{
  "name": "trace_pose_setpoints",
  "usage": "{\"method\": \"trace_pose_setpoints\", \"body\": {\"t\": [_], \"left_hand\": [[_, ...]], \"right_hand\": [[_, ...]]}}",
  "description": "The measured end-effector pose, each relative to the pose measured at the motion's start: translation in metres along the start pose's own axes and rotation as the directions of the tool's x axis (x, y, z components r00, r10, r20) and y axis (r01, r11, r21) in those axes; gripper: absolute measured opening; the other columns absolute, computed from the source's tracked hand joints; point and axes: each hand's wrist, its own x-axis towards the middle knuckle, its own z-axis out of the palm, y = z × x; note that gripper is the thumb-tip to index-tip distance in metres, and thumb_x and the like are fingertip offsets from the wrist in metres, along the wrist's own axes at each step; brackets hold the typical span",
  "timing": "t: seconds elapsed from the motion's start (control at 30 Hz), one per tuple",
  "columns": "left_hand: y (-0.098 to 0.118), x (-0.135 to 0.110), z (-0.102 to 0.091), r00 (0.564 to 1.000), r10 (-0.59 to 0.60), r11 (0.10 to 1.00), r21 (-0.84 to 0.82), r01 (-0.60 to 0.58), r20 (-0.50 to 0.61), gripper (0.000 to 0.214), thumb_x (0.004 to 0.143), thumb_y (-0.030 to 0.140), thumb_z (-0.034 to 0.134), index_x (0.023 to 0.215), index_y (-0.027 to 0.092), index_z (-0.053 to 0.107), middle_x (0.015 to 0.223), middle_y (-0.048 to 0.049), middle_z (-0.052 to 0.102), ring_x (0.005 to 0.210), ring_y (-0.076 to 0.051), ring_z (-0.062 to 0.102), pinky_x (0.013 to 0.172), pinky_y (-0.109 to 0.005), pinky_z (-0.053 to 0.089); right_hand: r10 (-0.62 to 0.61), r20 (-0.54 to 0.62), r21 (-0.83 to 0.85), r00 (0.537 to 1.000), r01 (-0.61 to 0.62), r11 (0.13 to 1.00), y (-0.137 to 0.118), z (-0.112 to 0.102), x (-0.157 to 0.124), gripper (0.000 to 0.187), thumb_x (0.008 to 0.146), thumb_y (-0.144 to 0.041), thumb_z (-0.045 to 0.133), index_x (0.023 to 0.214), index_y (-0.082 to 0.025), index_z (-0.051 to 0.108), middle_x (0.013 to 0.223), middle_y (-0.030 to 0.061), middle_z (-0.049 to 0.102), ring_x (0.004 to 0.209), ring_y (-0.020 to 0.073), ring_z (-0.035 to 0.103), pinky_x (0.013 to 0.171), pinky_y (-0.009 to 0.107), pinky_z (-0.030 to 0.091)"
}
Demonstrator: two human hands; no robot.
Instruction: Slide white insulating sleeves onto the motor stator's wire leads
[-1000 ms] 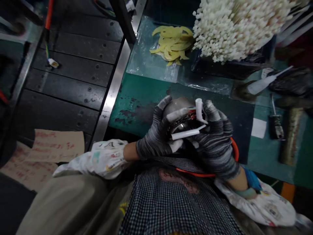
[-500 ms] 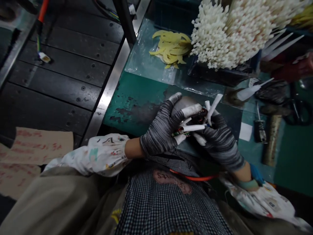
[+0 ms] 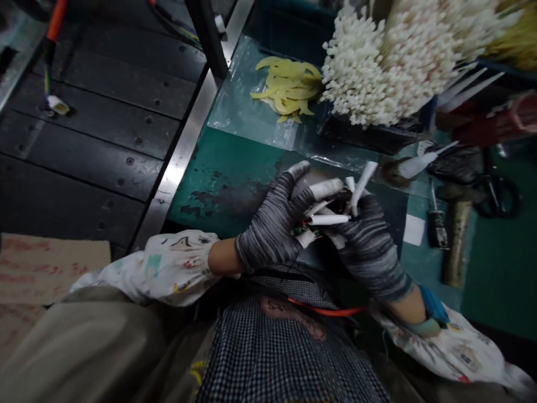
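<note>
Both hands wear grey striped gloves with white fingertips and meet over the workbench edge. My left hand point(image 3: 274, 221) is closed around a rounded grey part with wires point(image 3: 312, 178), thumb and fingers gripping its sides. Several white sleeves stick out of this part; one white sleeve point(image 3: 329, 220) lies across its near side, another white sleeve point(image 3: 364, 182) tilts up by my right hand. My right hand point(image 3: 369, 238) is closed at the right side of the part, fingers on the sleeved wires. Its fingertips are partly hidden. Thin coloured wires show between the hands, too small to sort out.
Yellow curved strips point(image 3: 291, 84) lie on clear plastic beyond the hands. Bundled white tubes point(image 3: 377, 73) fill a dark bin. To the right are a nozzle bottle point(image 3: 417, 165), screwdriver point(image 3: 437, 224), hammer point(image 3: 456, 240) and scissors point(image 3: 497, 193). A metal-edged slatted conveyor point(image 3: 100, 123) runs left.
The view has shifted slightly, so the bench items sit a little further left. Both hands keep their hold on the wired part, with the fingers barely moved.
</note>
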Motion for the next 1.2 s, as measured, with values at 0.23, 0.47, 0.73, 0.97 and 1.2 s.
{"method": "trace_pose_setpoints", "body": {"t": [0.23,0.47,0.73,0.97,1.2], "left_hand": [[-0.062,0.037,-0.038,0.966,-0.049,0.971,-0.215,0.106,0.255,0.098,0.09,0.056,0.087,0.17,0.025,0.04,0.158,-0.018,0.065,0.135,-0.036,0.072,0.114,-0.059,0.064],[-0.034,0.03,-0.055,0.975,0.078,0.818,0.545,-0.183,0.209,0.048,0.098,0.034,0.078,0.144,0.023,0.07,0.135,-0.0129,0.079,0.12,-0.04,0.076,0.103,-0.063,0.065],[0.021,0.031,-0.029,0.885,0.024,0.569,0.722,-0.394,0.464,0.032,0.109,0.035,0.063,0.122,0.013,0.081,0.117,-0.017,0.084,0.107,-0.034,0.081,0.097,-0.052,0.067],[0.021,-0.01,-0.029,0.901,0.181,0.403,0.806,-0.435,0.395,0.041,0.106,0.011,0.053,0.143,0.01,0.071,0.124,-0.0178,0.083,0.108,-0.03,0.08,0.091,-0.044,0.067],[-0.023,0.009,-0.053,0.86,0.312,0.638,0.581,-0.505,0.404,0.045,0.111,0.02,0.054,0.155,0.022,0.065,0.121,-0.0068,0.082,0.108,-0.023,0.075,0.093,-0.037,0.058]], "right_hand": [[-0.227,0.13,0.09,0.965,0.216,0.972,0.031,0.002,0.052,0.035,0.112,-0.032,0.059,0.138,-0.03,0.081,0.153,0.013,0.069,0.138,0.0317,0.066,0.118,0.055,0.057],[-0.229,-0.147,0.069,0.962,0.241,0.968,0.047,0.041,0.054,0.029,0.115,-0.027,0.051,0.125,-0.02,0.077,0.111,0.0083,0.08,0.103,0.022,0.076,0.091,0.038,0.067],[-0.039,-0.461,-0.172,0.886,-0.047,0.984,0.08,-0.019,0.076,0.026,0.109,-0.041,0.064,0.122,-0.021,0.073,0.127,0.0139,0.076,0.122,0.0312,0.071,0.11,0.058,0.058],[0.0,-0.379,-0.366,0.925,-0.15,0.918,0.1,-0.034,0.102,0.021,0.094,-0.037,0.085,0.111,-0.025,0.082,0.149,0.0131,0.072,0.14,0.0402,0.059,0.12,0.065,0.044],[0.067,-0.474,0.109,0.878,-0.018,0.994,0.079,-0.036,0.099,0.011,0.091,-0.033,0.081,0.095,-0.027,0.072,0.111,0.0067,0.078,0.109,0.0283,0.074,0.103,0.053,0.062]]}}
